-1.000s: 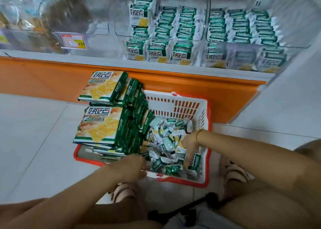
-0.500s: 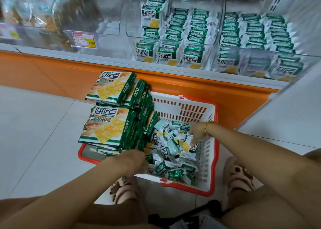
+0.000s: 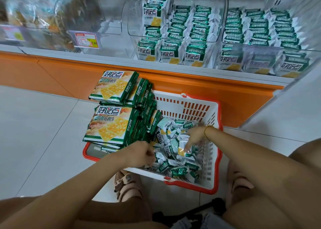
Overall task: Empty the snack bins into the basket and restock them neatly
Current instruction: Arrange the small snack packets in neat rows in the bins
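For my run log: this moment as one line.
phase: picking from basket; left hand: among loose packets, grip unclear; right hand: fingers touch one packet; two bins: stocked

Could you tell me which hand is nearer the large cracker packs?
Left. The left hand is beside the large cracker packs; the right hand is over the small packets.

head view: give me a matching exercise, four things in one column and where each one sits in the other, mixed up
Things:
1. large cracker packs
2. small snack packets
3. price tag
4. gold bracelet

Places:
A. on the right wrist
B. loose heap in the right part of the basket
C. on the front of a clear bin
D. stacked at the basket's left side

Pairs: 1-D, 2-B, 3-C, 4-A
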{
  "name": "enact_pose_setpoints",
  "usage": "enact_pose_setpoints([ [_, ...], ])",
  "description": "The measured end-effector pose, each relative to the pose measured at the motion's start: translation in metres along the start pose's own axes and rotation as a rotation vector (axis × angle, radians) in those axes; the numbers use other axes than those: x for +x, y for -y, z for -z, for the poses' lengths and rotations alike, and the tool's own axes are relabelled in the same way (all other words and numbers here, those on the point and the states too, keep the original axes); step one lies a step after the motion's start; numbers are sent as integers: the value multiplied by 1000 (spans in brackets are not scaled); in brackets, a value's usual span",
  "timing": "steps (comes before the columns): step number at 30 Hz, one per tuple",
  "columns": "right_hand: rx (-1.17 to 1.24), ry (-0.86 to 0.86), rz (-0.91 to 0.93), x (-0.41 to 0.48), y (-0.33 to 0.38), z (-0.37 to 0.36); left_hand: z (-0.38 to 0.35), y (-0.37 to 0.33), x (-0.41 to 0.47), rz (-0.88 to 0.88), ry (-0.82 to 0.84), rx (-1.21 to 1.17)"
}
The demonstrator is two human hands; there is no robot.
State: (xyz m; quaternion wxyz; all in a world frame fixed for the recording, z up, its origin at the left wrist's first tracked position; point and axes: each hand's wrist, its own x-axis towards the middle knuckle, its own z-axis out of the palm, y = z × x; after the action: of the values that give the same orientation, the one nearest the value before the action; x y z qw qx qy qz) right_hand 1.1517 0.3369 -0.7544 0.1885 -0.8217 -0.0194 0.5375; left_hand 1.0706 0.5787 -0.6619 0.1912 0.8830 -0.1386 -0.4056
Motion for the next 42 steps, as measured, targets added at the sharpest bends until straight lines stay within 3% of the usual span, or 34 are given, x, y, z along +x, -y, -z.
enact_pose_setpoints([
  [10,-49,-155,532,-102,60,53,49,-45,-20,-45,-356,-407],
  [19,479,-540,828,-179,100,79,131,-62,-43,-226,-551,-797],
  [22,421,-555,859,-192,119,90,157,-63,-45,-287,-572,-816],
  [29,137,-829,759,-209,161,142,206,-63,-30,-379,-661,-968],
  [31,54,-947,671,-209,169,171,216,-60,-20,-336,-819,-869],
  [33,-79,-1038,565,-201,178,206,224,-49,-5,-169,-1039,-460],
  [35,-263,-1053,490,-189,186,235,227,-44,5,-86,-1105,-143],
  [42,-548,-876,402,-148,216,268,232,-47,18,-109,-1125,4],
])
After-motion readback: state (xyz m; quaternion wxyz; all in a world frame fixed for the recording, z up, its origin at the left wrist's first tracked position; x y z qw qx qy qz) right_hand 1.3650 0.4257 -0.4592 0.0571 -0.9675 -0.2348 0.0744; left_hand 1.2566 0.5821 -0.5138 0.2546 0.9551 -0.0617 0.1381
